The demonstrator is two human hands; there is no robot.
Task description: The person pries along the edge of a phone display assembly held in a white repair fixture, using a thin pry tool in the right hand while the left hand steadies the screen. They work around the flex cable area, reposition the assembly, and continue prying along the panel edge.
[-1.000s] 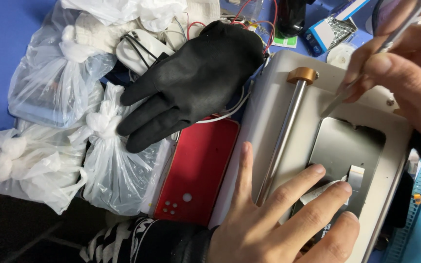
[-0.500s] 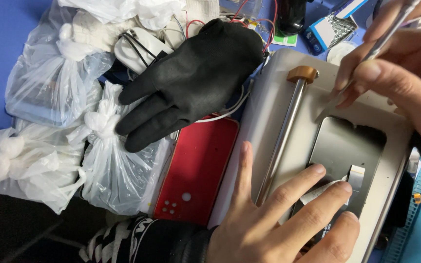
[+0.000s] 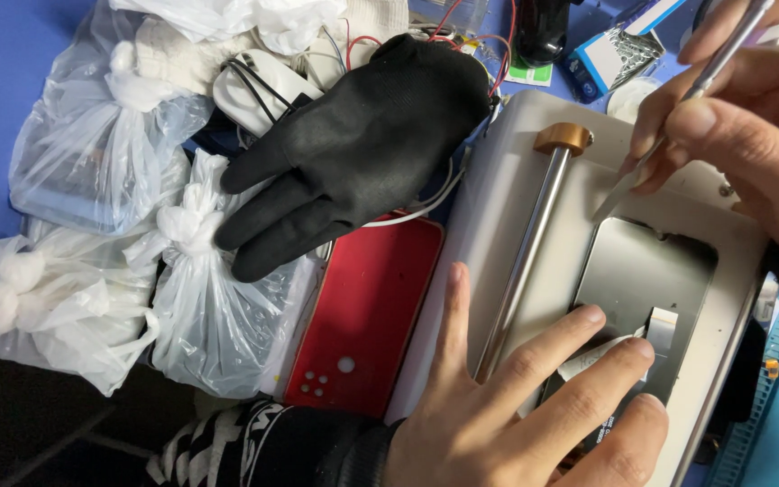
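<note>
My left hand (image 3: pixel 534 397) lies flat with fingers spread on a pale grey machine (image 3: pixel 507 171), its fingertips pressing a grey metal panel (image 3: pixel 646 271) and a small white ribbon strip (image 3: pixel 658 326). My right hand (image 3: pixel 750 135) comes in from the upper right, pinching thin metal tweezers (image 3: pixel 678 108) whose tip hovers at the panel's upper left corner. A steel rod (image 3: pixel 525 257) with a brass knob (image 3: pixel 563 138) runs down the machine between the two hands.
A black glove (image 3: pixel 362 153) rests over wires left of the machine. Below it lies a red flat case (image 3: pixel 367 316). Several knotted clear plastic bags (image 3: pixel 92 171) crowd the left side on a blue surface. Small boxes and a blue mat edge (image 3: pixel 759 415) are on the right.
My right hand has shifted slightly up and right, and the tweezers' tip now sits near the panel's upper left corner. My left hand stays pressed on the panel.
</note>
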